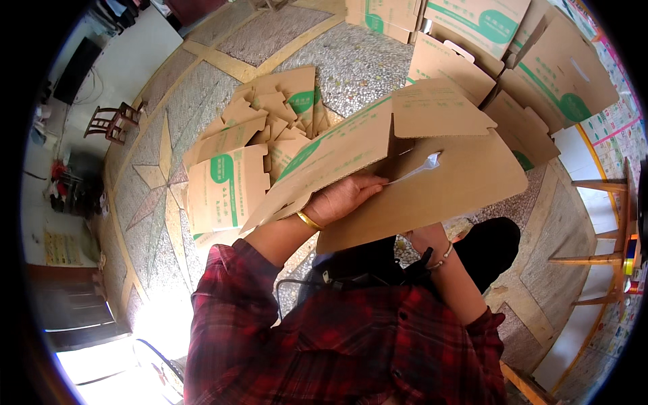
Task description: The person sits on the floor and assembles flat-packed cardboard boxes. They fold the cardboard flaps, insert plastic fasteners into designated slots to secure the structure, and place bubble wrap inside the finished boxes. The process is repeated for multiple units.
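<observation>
The person holds a big flat brown cardboard box blank with green print [398, 162] up in front of them, over their lap, above the speckled stone floor with yellow lines [351, 64]. The left hand [344, 197] lies on the inside of the blank with its fingers spread out flat, pressing on the board near a fold; there is a gold bangle [309, 221] on that wrist. The right hand [425, 237] is tucked under the bottom edge of the blank, so I cannot tell if it is open or pinching the board; only the wrist with a bead bracelet [443, 255] shows. One flap [439, 108] at the top is bent over already. To fold this well, I think it helps to keep the flat hand right next to the crease, so the board bends on the line and not somewhere else. The other hand should hold the bottom edge steady so the big sheet does not flop. Push slowly, because thin card can tear at the little handle hole [422, 165]. A pile of more flat brown blanks [256, 148] lies on the floor just to the left, and folded brown boxes [513, 61] stand farther off at the top right.
</observation>
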The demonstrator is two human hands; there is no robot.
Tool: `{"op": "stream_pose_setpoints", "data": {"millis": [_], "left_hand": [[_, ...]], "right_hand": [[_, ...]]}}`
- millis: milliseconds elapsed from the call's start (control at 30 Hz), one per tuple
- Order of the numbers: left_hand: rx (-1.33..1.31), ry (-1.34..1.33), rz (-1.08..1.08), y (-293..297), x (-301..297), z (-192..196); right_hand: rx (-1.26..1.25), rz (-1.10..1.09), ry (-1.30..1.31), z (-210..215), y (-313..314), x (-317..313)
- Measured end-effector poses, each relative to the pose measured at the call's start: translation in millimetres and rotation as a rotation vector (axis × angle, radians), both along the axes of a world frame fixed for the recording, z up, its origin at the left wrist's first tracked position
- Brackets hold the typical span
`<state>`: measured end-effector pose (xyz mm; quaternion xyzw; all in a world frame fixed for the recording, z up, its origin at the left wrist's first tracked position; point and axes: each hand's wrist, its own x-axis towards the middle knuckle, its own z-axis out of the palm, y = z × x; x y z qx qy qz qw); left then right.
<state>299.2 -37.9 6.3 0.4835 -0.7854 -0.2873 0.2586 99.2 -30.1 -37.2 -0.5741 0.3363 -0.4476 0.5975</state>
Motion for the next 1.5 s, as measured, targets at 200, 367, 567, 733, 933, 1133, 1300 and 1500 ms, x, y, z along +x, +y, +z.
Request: {"op": "stream_pose_setpoints", "data": {"millis": [200, 367, 567, 733, 933, 1133, 1300, 1500], "left_hand": [[0.157, 0.283, -0.005, -25, 7, 45], [0.237, 0.408, -0.109, -53, -3, 106], [0.311, 0.532, -0.129, -42, -28, 180], [0.257, 0.51, -0.218, -35, -49, 199], [0.432, 0.732, -0.207, -19, -61, 176], [0.627, 1.044, -0.109, -2, -77, 131], [0.611, 0.951, -0.331, -12, -85, 39], [1.255, 1.329, -0.312, -3, -124, 67]], "right_hand": [[0.476, 0.114, -0.458, 70, -30, 15], [0.337, 0.158, -0.448, 116, -56, -7], [0.141, 0.156, -0.425, 168, -44, -34], [0.002, 0.1, -0.414, 180, -29, -55], [-0.051, 0.061, -0.302, 172, 1, -64], [-0.106, -0.005, -0.259, 155, 25, -67], [-0.17, -0.202, 0.072, 132, 43, -61], [-0.006, -0.195, 0.312, 96, 33, -87]]}}
